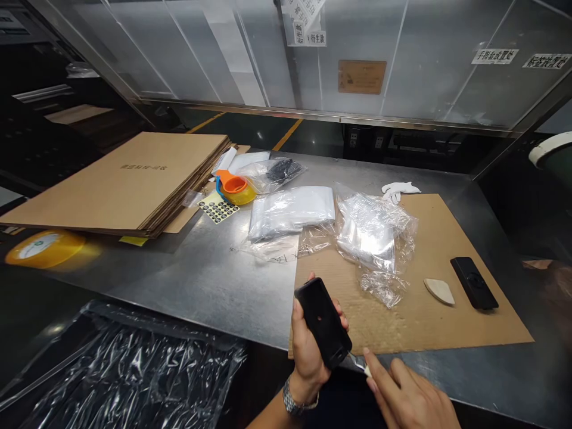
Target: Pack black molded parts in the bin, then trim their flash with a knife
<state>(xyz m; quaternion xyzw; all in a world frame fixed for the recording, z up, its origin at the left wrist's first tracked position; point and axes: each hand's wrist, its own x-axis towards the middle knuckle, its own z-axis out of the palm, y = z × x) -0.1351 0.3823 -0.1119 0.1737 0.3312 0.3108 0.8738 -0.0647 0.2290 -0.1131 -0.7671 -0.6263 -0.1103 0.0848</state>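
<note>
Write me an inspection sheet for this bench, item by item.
Surface: metal bench, cardboard sheet on its right part.
Job's things: black case in hand; black device and pale wedge on the cardboard.
Clutter: clear plastic bags, orange-and-blue tape dispenser, sticker sheet, white glove, cardboard stack.
Hands: left holds the case; right pinches a thin tool by its lower end.
Cables: none clearly identifiable.
Surroundings: yellow-lined floor beyond; black plastic lower left.
</note>
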